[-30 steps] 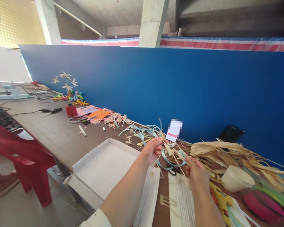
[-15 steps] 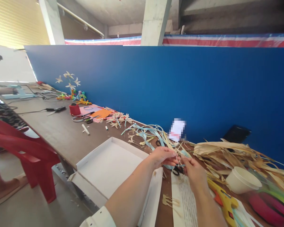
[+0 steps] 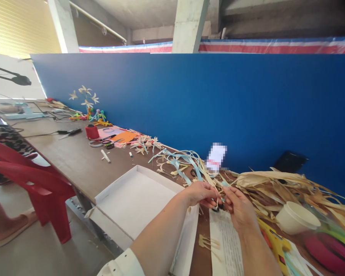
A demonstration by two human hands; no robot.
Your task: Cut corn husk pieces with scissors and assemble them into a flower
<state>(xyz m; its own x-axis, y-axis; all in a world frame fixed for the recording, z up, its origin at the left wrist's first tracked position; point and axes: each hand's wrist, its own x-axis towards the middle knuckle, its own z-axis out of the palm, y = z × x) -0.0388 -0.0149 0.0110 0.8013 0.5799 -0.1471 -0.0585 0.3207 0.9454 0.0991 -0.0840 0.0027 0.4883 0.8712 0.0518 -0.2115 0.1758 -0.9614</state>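
My left hand (image 3: 201,194) pinches a thin pale strip (image 3: 219,191), possibly corn husk. Meeting it from the right, my right hand (image 3: 239,205) has thumb and fingers pressed together on the same small work. Bits of light blue show by the fingertips, but the fingers hide most of the piece. Beneath the hands lie black-handled scissors (image 3: 215,209), mostly covered. A printed paper sheet (image 3: 226,245) extends below my right hand. Cut pale husk pieces (image 3: 209,243) lie to its left. Behind the hands spreads a tangle of light blue and cream strips (image 3: 176,163).
An open white box (image 3: 143,201) sits left of my forearm. To the right are dried husks (image 3: 261,182), a cream cup (image 3: 297,217) and a yellow glue gun (image 3: 273,241). A blue partition (image 3: 175,99) backs the table. A red chair (image 3: 43,191) and another person's foot are at left.
My hands have drawn a little closer together, and the right fingers have shifted over the work. The whole view has moved slightly. At far left, a dark lamp-like arm shows more fully.
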